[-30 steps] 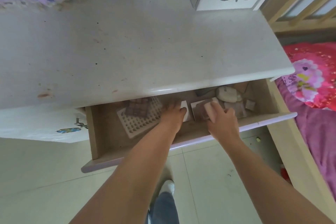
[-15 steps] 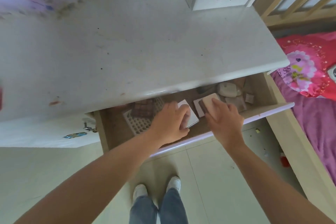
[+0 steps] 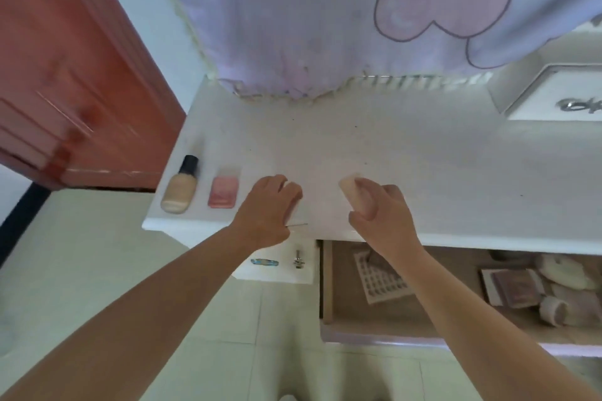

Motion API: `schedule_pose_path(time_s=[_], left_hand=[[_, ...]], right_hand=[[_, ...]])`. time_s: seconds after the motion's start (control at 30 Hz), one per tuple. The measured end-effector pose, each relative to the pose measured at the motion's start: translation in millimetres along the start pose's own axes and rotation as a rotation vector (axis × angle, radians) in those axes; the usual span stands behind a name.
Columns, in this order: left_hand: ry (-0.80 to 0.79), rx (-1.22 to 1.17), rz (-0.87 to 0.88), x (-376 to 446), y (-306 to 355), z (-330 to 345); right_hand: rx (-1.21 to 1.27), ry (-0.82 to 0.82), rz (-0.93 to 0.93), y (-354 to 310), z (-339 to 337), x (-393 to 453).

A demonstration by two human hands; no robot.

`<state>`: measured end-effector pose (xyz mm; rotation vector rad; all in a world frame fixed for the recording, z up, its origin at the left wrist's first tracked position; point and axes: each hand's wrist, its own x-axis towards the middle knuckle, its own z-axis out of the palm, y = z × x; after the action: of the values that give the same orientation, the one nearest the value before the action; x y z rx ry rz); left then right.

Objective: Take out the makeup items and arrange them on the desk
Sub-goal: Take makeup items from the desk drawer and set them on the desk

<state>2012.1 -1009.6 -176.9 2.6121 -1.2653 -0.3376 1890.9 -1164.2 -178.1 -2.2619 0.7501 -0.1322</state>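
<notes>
R hand grips a pale compact just right of the L hand, which covers a thin white item, grip unclear; next free spot in row lies right of pink compact.

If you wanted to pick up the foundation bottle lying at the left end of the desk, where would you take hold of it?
Grip the foundation bottle across its wide beige body, coming down from above. It lies flat, black cap pointing away, so both long sides are exposed; the pink compact to its right sits apart, probably leaving room for fingers. The narrower cap looks a poorer hold.
</notes>
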Motion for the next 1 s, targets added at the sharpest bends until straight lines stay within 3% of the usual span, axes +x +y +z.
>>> schedule_pose_path(time_s=[0.23, 0.4, 0.57, 0.77, 0.9, 1.0], left_hand=[[-0.148, -0.094, -0.062, 21.3, -40.7, -2.8], [-0.207, -0.132, -0.007, 32.9, -55.8, -7.7], [-0.223, -0.105, 0.055, 34.6, -66.1, -3.4], [-0.21, -0.041, 0.051, 25.2, -60.5, 0.1], [0.092, -0.102, 0.028, 10.8, -26.2, 2.1], [0.262, -0.082, 0.213, 4.5, 19.7, 15.8]], right_hand=[[0.042, -0.114, 0.078, -20.8, 41.9, 28.2], [-0.057, -0.077, 0.108, -25.5, 73.7, 50.7], [-0.156, 0.142, 0.072, -27.4, 88.9, 49.0], [-0.042, 0.069, 0.01, -21.0, 75.3, 38.1], [0.099, 0.171, 0.062, -7.1, 58.6, 14.6], [0.075, 0.237, 0.079, 19.7, 34.7, -18.8]])
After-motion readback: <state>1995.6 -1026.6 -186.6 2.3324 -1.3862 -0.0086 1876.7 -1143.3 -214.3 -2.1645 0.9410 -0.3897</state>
